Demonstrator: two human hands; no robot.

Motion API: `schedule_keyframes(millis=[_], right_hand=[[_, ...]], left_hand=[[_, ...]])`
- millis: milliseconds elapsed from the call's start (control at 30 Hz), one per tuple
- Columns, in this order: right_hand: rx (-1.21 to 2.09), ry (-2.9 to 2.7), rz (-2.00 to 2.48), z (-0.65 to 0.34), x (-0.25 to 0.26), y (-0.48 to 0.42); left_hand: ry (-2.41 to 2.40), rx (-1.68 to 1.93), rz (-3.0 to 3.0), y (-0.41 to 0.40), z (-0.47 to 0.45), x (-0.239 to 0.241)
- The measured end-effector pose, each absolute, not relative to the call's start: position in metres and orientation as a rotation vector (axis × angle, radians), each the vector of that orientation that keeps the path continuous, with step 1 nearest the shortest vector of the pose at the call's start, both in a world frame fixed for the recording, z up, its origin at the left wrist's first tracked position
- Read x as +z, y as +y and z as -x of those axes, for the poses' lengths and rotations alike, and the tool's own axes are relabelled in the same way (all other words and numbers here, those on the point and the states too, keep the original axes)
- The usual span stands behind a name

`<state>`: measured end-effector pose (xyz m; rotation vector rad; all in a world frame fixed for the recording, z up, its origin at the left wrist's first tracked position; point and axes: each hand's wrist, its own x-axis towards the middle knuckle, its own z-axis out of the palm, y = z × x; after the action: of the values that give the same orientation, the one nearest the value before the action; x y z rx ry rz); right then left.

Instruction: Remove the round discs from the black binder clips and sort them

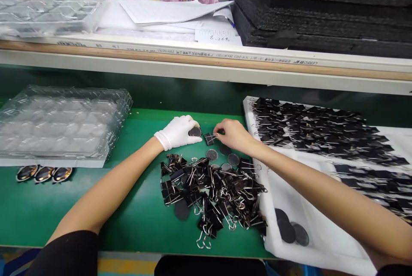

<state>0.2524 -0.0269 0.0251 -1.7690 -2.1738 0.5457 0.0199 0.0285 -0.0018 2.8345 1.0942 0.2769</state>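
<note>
My left hand (178,132), in a white glove, is closed around a small stack of dark round discs (195,131). Just to its right, my bare right hand (234,134) pinches a black binder clip (209,139) by its wire handle. The clip points toward the discs, with a small gap between them. Below both hands lies a heap of loose black binder clips (215,190) with silver handles. Several round discs (211,154) rest on the green table between the heap and my right hand.
On the right, a white foam tray (268,224) holds rows of binder clips (309,130) and several loose discs (286,228). Clear plastic trays (61,121) stand at left, by shiny oval pieces (44,174). Behind runs a shelf (161,61) with papers and black foam sheets (322,10); a person sits beyond.
</note>
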Motion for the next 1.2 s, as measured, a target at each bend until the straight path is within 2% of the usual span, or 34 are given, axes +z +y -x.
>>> schedule_keyframes(millis=[100,267,467,667,1200], right_hand=[[0.265,-2.199,1.807,-0.255,0.031,-0.029],[0.320,-2.072,1.600,-0.236,0.027,-0.018],[0.283,-1.845,1.914,-0.215,-0.007,0.004],[0.265,-1.658,2.050,-0.219,-0.018,0.009],[0.051,-1.580,2.053,-0.221,-0.027,-0.002]], left_hand=[[1.081,0.258,-2.846,0.030,-0.020,-0.001],[1.100,0.156,-2.896,0.027,-0.022,0.001],[1.072,0.129,-2.900,0.021,-0.023,0.002],[1.004,0.051,-2.896,0.019,-0.022,0.000],[0.957,0.033,-2.852,0.028,-0.046,-0.001]])
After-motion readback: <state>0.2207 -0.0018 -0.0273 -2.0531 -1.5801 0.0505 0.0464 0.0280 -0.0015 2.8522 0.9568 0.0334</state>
